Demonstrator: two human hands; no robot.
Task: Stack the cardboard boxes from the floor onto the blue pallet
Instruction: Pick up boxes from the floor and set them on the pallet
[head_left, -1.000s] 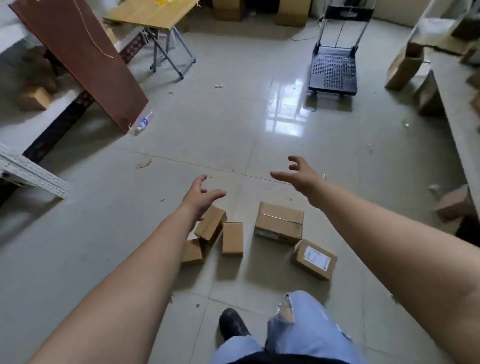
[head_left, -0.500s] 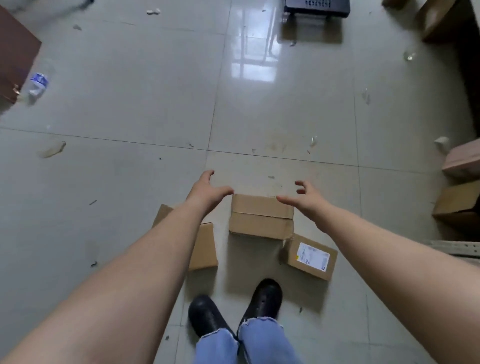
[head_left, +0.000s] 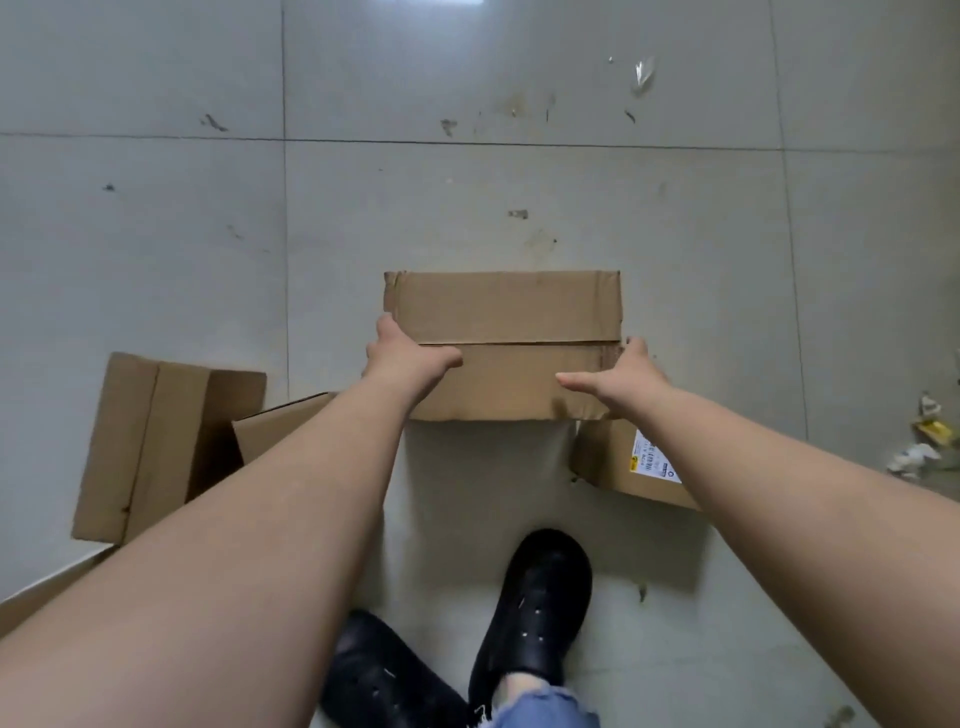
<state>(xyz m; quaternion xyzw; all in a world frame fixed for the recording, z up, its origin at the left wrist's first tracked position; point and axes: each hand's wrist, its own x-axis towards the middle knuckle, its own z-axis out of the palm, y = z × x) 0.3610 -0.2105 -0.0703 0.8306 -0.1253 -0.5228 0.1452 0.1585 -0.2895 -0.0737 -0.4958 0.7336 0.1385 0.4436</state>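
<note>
A closed brown cardboard box (head_left: 503, 317) lies on the tiled floor straight ahead of me. My left hand (head_left: 402, 356) presses its left side with the thumb laid over the top. My right hand (head_left: 621, 376) grips its right side, thumb pointing left across the top. A smaller box with a white label (head_left: 615, 460) lies just behind my right forearm. Two more small boxes (head_left: 150, 441) lie on the floor to the left, one (head_left: 275, 423) partly hidden by my left arm. The blue pallet is out of view.
My two black shoes (head_left: 535, 597) stand close in front of the box. Scraps of paper and plastic litter (head_left: 922, 447) lie at the right edge and further out on the floor (head_left: 644, 78). A cardboard edge (head_left: 36, 597) shows at the lower left.
I have bent down and the view has dropped closer to the floor. Both hands have come down from hovering above the middle box and closed on its two sides.
</note>
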